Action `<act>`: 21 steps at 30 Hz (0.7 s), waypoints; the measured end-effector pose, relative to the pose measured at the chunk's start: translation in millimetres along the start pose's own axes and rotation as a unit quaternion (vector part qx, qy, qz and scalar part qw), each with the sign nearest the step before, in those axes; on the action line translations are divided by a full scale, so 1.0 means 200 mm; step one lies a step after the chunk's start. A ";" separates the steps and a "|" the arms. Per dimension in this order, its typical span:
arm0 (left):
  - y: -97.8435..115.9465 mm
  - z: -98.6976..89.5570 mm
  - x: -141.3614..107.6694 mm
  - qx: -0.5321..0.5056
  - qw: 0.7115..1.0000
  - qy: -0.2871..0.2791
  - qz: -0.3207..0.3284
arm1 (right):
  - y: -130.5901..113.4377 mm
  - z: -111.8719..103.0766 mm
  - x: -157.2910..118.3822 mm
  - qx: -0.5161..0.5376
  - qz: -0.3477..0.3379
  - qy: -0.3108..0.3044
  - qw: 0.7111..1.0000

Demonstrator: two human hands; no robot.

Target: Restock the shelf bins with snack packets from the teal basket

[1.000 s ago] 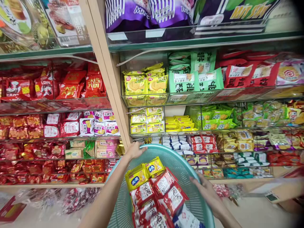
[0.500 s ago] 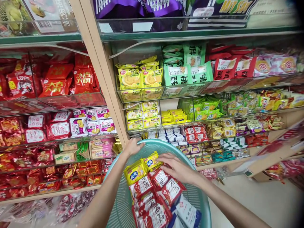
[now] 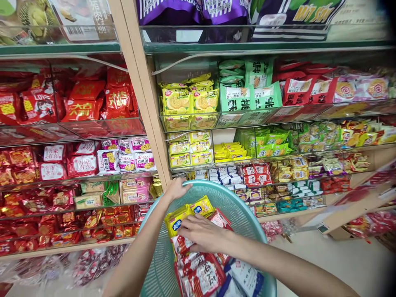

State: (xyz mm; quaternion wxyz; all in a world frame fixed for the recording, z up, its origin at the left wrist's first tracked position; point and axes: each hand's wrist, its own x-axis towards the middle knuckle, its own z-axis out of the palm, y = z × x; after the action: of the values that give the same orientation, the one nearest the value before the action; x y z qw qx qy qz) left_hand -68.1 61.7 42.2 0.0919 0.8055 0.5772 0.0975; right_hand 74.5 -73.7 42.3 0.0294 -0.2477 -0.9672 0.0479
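Note:
A teal plastic basket holds yellow snack packs, red-and-white packs and blue-and-white packs. My left hand grips the basket's far rim, its fingers wrapped over the edge. Inside the basket, my right hand rests palm down on the yellow and red packs, with its fingers a little apart. Its fingertips touch the packs, and nothing shows lifted in it. The thumb side lies over a red-and-white pack.
Shelves hold yellow lemon packs, green packs and red packs in clear bins. A wooden upright divides them behind the basket. Bagged goods lie below the left shelves, and pale floor shows at right.
My right hand has moved left across the packs, from beside the yellow pack's right edge to over the yellow and red ones. My left hand remains on the rim. The view has shifted slightly.

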 end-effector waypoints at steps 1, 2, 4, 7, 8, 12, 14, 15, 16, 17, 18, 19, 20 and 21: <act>0.00 0.00 0.00 0.001 1.000 -0.001 0.000 | 0.00 0.01 0.00 -0.006 0.001 0.000 1.000; 0.00 0.00 0.00 0.002 1.000 -0.005 0.001 | -0.01 0.01 0.00 -0.010 0.002 -0.001 1.000; -0.01 0.00 0.00 0.003 1.000 -0.007 0.003 | -0.01 0.01 0.00 -0.012 0.005 -0.005 1.000; -0.01 0.00 0.00 0.004 1.000 -0.005 0.004 | 0.00 -0.01 0.00 0.002 0.003 -0.012 1.000; -0.01 0.00 0.00 0.004 1.000 -0.004 0.003 | 0.00 -0.01 0.00 0.009 0.002 -0.013 1.000; -0.01 0.01 0.00 0.004 1.000 -0.007 0.002 | 0.02 -0.01 0.01 0.018 0.007 -0.013 1.000; -0.01 0.01 0.00 0.001 1.000 -0.007 0.001 | 0.01 0.00 0.01 0.007 0.005 -0.015 1.000; -0.01 0.01 0.00 -0.001 1.000 -0.006 0.000 | 0.01 0.00 0.01 0.001 0.001 -0.018 1.000; -0.01 0.01 0.00 -0.002 1.000 -0.006 -0.002 | 0.00 0.00 0.01 -0.006 -0.003 -0.021 1.000; -0.01 0.01 0.00 -0.003 1.000 -0.007 -0.002 | -0.01 0.01 0.01 -0.015 -0.007 -0.022 1.000; -0.01 0.01 0.01 -0.004 1.000 -0.008 -0.003 | -0.01 0.01 0.01 -0.023 -0.009 -0.021 0.999; -0.01 0.01 0.01 -0.004 1.000 -0.009 -0.004 | -0.02 0.01 0.01 -0.033 -0.009 -0.018 0.999; -0.01 0.01 0.01 -0.004 1.000 -0.010 -0.005 | -0.02 0.01 0.01 -0.041 -0.009 -0.013 0.999; -0.01 0.01 0.01 -0.003 1.000 -0.010 -0.006 | -0.02 0.01 0.01 -0.047 -0.011 -0.009 0.999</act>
State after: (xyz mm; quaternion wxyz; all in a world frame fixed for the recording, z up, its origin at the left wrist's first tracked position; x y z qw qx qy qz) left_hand -69.1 63.7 39.6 0.1013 0.8025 0.5810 0.0906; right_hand 70.3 -76.2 39.9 0.0093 -0.2380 -0.9712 0.0043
